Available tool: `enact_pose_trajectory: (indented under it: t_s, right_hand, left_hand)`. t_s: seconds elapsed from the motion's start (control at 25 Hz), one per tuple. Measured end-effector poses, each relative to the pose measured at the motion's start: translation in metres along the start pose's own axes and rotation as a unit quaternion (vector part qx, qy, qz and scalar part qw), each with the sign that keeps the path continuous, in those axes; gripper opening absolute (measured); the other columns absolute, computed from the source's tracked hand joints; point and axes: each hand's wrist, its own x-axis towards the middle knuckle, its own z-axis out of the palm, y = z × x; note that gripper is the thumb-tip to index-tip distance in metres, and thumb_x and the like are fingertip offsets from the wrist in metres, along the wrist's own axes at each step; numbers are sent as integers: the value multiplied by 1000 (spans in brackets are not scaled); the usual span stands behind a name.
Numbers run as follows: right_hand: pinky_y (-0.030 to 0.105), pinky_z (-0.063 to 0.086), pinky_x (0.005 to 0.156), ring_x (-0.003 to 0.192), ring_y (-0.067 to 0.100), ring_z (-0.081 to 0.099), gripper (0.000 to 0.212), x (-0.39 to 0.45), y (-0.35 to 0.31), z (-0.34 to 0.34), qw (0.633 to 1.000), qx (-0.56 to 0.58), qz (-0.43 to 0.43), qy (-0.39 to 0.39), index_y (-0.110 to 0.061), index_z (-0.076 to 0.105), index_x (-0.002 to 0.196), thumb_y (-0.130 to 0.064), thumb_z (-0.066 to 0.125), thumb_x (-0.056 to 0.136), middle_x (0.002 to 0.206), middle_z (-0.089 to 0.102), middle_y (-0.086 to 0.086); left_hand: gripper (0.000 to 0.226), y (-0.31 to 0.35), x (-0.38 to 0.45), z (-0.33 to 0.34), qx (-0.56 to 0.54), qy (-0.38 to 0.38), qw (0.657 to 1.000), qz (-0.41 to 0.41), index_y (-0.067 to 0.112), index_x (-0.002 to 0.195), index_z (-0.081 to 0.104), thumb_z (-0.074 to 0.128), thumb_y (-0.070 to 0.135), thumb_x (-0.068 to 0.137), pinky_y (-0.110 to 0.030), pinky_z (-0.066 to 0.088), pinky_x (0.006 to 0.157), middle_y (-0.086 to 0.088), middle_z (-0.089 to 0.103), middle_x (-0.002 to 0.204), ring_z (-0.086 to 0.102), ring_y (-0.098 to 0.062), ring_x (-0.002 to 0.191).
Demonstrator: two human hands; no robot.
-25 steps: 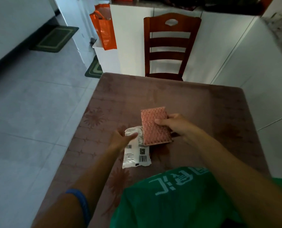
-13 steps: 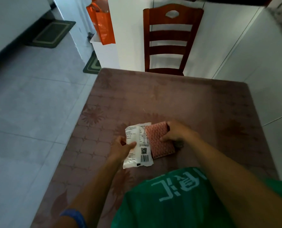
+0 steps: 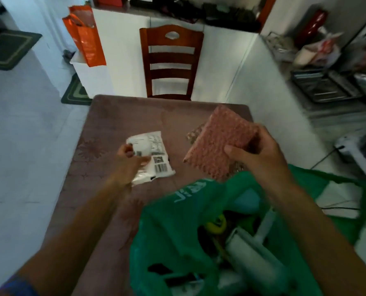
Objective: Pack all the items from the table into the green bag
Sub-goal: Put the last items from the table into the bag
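My right hand point(image 3: 256, 154) grips a pink bumpy rectangular pad point(image 3: 216, 144), raised and tilted above the table near the bag's far rim. A white packet with barcodes point(image 3: 154, 157) is pinched in my left hand point(image 3: 128, 163), just above the brown patterned table point(image 3: 122, 116). The green bag point(image 3: 177, 227) stands open at the near edge of the table, and several items show inside it, among them a white roll and something yellow.
A wooden chair point(image 3: 171, 63) stands at the table's far side. An orange bag point(image 3: 85, 37) hangs on a white counter at the back left. Cluttered shelves and a metal tray point(image 3: 325, 86) are to the right. Tiled floor lies to the left.
Both hands have lifted their items off the table. The pink pad went up and to the right toward the bag. The view has shifted, and the bag's open mouth now shows.
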Motion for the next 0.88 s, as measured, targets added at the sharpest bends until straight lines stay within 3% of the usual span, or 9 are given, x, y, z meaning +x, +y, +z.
enact_pose_trajectory:
  t_s: [0.08, 0.2, 0.28, 0.36, 0.52, 0.6, 0.68, 0.8, 0.88]
  right_hand:
    - [30, 57, 80, 96, 8, 68, 43, -65, -3, -42, 1000, -6, 20, 3, -35, 59, 105, -8, 76, 76, 105, 72, -9]
    - [47, 53, 92, 100, 20, 67, 35, -103, 19, -83, 989, -92, 117, -17, -32, 61, 104, -12, 76, 79, 107, 71, -2]
    - [43, 53, 93, 102, 18, 65, 34, -109, 30, -83, 966, -202, 134, -94, -30, 59, 108, -16, 73, 81, 110, 68, -4]
    - [31, 51, 91, 104, 15, 61, 41, -114, 45, -75, 944, -295, 71, -129, -27, 55, 122, -18, 68, 84, 119, 65, -3]
    - [22, 50, 67, 78, 8, 62, 27, -143, 25, -106, 951, -281, -108, 68, -23, 63, 115, -14, 58, 90, 102, 69, -3]
    - [33, 53, 69, 83, 17, 62, 24, -154, 18, -136, 935, -271, -179, 145, -21, 66, 109, -10, 61, 88, 96, 65, -4]
    - [36, 47, 77, 99, 26, 56, 32, -158, 19, -159, 918, -302, -189, 177, -21, 60, 113, -10, 64, 84, 103, 59, -2]
    - [42, 44, 95, 125, 27, 43, 68, -147, 36, -175, 937, -324, -54, 121, -24, 38, 138, -28, 72, 80, 142, 44, 2]
    - [44, 45, 98, 124, 26, 47, 78, -141, 47, -181, 969, -228, 43, 81, -25, 34, 143, -33, 76, 78, 144, 45, 4]
  left_hand:
    - [49, 36, -47, -8, -45, -51, 998, 14, 4, 121, 48, 64, -11, 77, -36, 59, 58, -13, 66, 110, 70, -29, 81]
    - [50, 93, -122, -3, -23, -127, 991, 30, 12, 120, 49, 63, -9, 78, -41, 59, 57, -11, 69, 104, 72, -27, 80]
    - [49, 120, -173, 3, 4, -179, 983, 38, 12, 120, 50, 63, -8, 77, -41, 60, 59, -14, 70, 106, 72, -30, 83]
    - [47, 141, -217, 18, 61, -254, 965, 35, 15, 118, 51, 64, -3, 77, -42, 61, 61, -16, 70, 107, 71, -35, 87]
    - [41, 130, -278, 62, 181, -388, 903, -38, 18, 115, 53, 65, 0, 81, -40, 60, 65, -18, 68, 110, 68, -39, 90]
    - [32, 92, -284, 83, 284, -367, 885, -37, 17, 110, 54, 65, 3, 84, -41, 59, 72, -15, 67, 109, 67, -35, 91]
    - [23, 45, -274, 99, 458, -342, 820, 28, 22, 104, 49, 59, 10, 87, -43, 53, 79, -9, 60, 109, 61, -27, 96]
    - [30, 10, -256, 99, 687, -204, 678, 162, 22, 115, 46, 51, 16, 86, -39, 47, 85, -6, 56, 121, 55, -29, 110]
    - [37, 11, -267, 85, 702, -64, 647, 291, 23, 116, 49, 60, 25, 81, -40, 47, 83, -3, 58, 118, 55, -29, 110]
